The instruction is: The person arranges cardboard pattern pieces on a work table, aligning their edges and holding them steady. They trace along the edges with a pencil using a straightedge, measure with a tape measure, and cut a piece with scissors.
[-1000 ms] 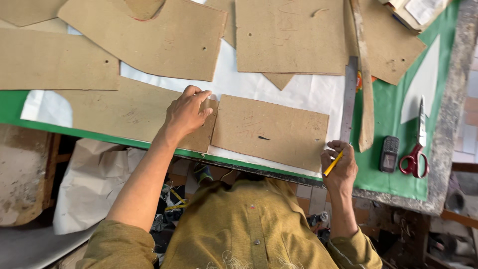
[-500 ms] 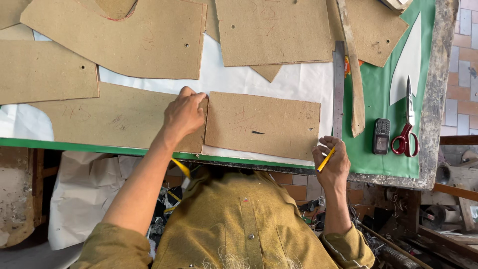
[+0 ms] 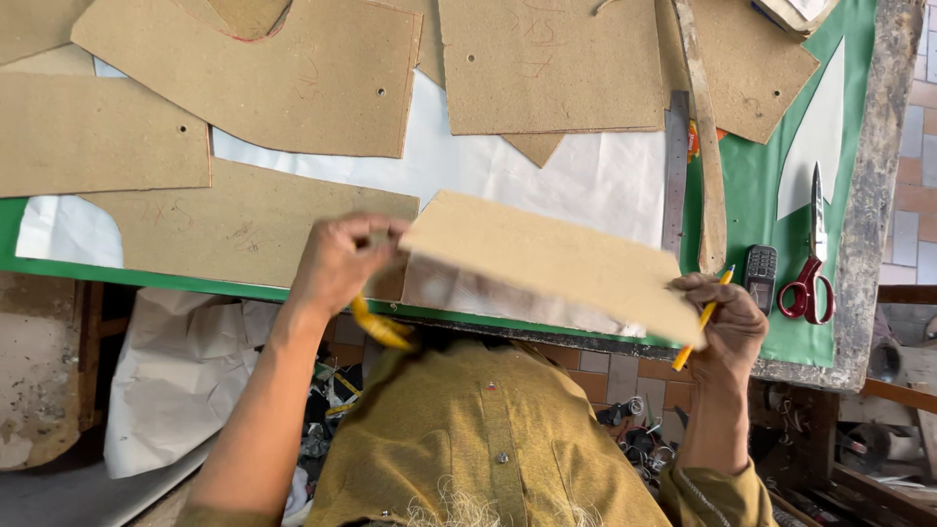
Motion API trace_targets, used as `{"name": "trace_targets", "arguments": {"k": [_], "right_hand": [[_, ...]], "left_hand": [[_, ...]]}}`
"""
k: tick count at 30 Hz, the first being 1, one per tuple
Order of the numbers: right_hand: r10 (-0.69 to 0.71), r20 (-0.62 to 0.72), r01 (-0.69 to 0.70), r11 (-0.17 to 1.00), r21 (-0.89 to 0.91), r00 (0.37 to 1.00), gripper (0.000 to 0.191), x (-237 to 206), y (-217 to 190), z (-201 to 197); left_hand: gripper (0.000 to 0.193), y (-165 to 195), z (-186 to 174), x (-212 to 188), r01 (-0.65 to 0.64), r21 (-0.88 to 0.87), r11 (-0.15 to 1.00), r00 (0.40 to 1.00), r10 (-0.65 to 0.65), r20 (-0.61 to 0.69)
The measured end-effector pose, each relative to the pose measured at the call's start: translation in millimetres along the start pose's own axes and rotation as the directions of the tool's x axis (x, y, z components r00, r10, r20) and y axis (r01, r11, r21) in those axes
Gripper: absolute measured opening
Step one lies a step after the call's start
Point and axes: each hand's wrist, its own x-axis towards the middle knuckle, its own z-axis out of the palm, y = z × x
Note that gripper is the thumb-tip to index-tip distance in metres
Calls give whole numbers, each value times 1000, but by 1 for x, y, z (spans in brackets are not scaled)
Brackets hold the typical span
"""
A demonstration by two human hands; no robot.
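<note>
A rectangular brown cardboard pattern piece [image 3: 547, 259] is lifted off the table and tilted, with both my hands on it. My left hand [image 3: 342, 262] pinches its left end. My right hand [image 3: 727, 322] grips its right lower corner while also holding a yellow pencil [image 3: 705, 317]. White cloth [image 3: 547, 176] lies spread on the green table top [image 3: 752, 185] under where the piece lay. Another cardboard piece [image 3: 234, 229] lies flat beside my left hand.
Several more cardboard pattern pieces [image 3: 283, 78] cover the far side of the table. A steel ruler [image 3: 675, 166] and a wooden strip [image 3: 705, 146] lie to the right, then a small black phone [image 3: 759, 278] and red-handled scissors [image 3: 810, 263]. A yellow measuring tape [image 3: 381, 330] hangs at my neck.
The cardboard piece lay flat under my left hand; now both hands have lifted it off the cloth and tilted it toward me. My right hand has moved onto its corner.
</note>
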Motion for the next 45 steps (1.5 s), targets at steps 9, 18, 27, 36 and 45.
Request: {"name": "trace_targets", "arguments": {"k": [9,18,27,36,45], "right_hand": [[136,-141,-188,855,-483,981,17,0,33,8],[299,-192,-354,818,-452,935,23,-24,30,30],[243,-196,-307,844,-440,950,20,-29,34,37],[260,-234,-331,877,-349,937,17,-32,39,34],[289,-294,-376,876,-303,911,21,-20,43,39]], "left_hand": [[26,-61,29,-54,-138,365,921,973,196,-127],[51,-68,38,-60,-143,551,822,952,266,-149],[41,-68,35,-63,-205,522,828,924,340,-176],[31,-58,37,-62,-216,474,854,925,335,-182],[32,-60,40,-62,-179,515,838,940,301,-163]]}}
